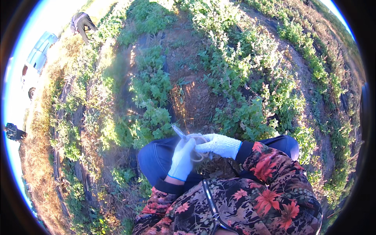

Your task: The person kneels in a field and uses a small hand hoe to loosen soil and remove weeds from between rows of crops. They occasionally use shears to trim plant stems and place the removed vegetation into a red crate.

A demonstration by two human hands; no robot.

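Note:
Both my hands wear white knitted gloves and meet in front of my lap. My left hand (182, 157) is closed around the blade end of a pair of scissors (179, 131), whose metal blades point up and to the left. Beige handle loops (201, 158) stick out toward me on the other side. My right hand (221, 144) grips the scissors at these loops, its fingers curled and partly hidden. Below the hands are my bent knees in blue jeans (153, 155) and a floral jacket (235, 199) with a zip.
Leafy green plants (152, 120) grow close on the left, with another row (249, 114) on the right. Between them runs a strip of bare soil (194, 97). Farther off are a bending person (83, 25), a vehicle (39, 55) and dry grass (36, 152).

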